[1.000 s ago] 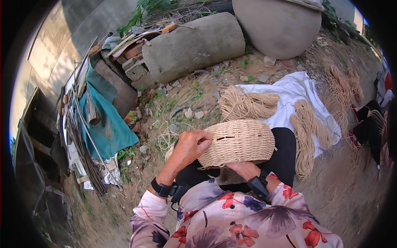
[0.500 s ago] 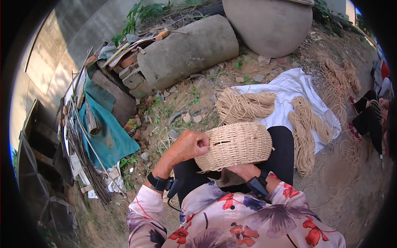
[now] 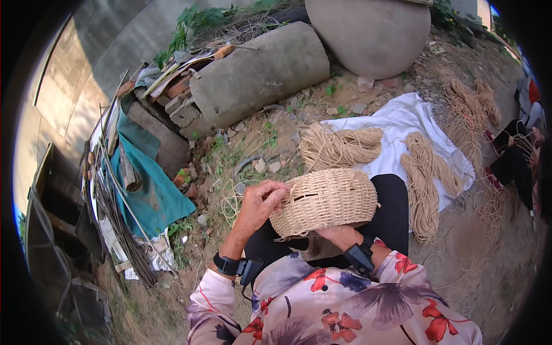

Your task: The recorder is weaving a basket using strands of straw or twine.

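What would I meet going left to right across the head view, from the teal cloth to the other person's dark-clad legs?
Teal cloth → left hand → woven basket → wearer's dark-clad right knee → looped tan cord bundle → farther tan cord pile → other person's dark-clad legs.

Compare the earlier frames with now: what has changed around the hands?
The left hand has uncurled its fingers toward the upper left of the woven basket, near its slit; contact is unclear. The view has shifted slightly. No clear grasp or release shows. The right hand stays at the basket's near edge, fingers hidden; the rope hanks lie undisturbed.
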`<control>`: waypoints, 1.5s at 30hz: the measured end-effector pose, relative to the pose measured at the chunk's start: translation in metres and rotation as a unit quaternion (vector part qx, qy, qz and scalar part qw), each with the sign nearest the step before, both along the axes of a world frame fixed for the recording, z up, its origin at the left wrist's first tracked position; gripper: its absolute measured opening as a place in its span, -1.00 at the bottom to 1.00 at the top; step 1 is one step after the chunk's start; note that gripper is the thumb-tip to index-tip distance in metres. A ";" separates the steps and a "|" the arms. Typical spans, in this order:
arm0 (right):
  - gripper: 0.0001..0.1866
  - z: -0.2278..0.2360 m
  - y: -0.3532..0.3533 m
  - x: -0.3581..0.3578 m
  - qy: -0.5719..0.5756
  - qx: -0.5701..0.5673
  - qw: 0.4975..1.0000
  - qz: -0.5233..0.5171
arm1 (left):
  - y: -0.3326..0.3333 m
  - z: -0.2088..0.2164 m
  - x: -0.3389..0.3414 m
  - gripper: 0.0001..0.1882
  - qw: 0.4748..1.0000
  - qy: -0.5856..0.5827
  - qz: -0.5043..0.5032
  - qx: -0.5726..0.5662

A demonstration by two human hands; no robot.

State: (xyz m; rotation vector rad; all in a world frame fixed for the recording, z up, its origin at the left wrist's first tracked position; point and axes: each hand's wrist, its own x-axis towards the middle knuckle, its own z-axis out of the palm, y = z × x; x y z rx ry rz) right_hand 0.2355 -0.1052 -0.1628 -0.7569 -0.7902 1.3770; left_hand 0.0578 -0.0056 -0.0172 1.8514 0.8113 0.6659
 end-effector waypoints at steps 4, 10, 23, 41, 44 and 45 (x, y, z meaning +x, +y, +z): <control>-0.48 0.001 -0.001 -0.001 0.003 0.000 1.000 0.001 | -0.004 -0.002 -0.006 -0.84 0.987 0.054 -0.026 0.149; -0.48 0.002 -0.001 0.000 0.005 0.005 1.000 -0.002 | -0.007 -0.011 -0.001 -0.85 0.938 0.075 -0.041 0.336; -0.47 0.006 0.002 0.003 -0.002 0.019 1.000 0.009 | -0.014 0.066 0.080 -0.88 0.949 0.005 -0.152 0.276; -0.46 0.004 0.009 -0.003 -0.023 0.033 0.999 0.018 | -0.013 0.026 0.004 -0.85 0.954 0.195 -0.039 0.226; -0.46 0.004 0.004 -0.003 -0.021 0.026 0.999 0.020 | -0.011 0.024 0.008 -0.87 0.934 0.199 -0.029 0.296; -0.46 0.004 0.003 -0.003 -0.019 0.024 0.999 0.018 | -0.011 0.024 0.010 -0.87 0.926 0.198 -0.025 0.321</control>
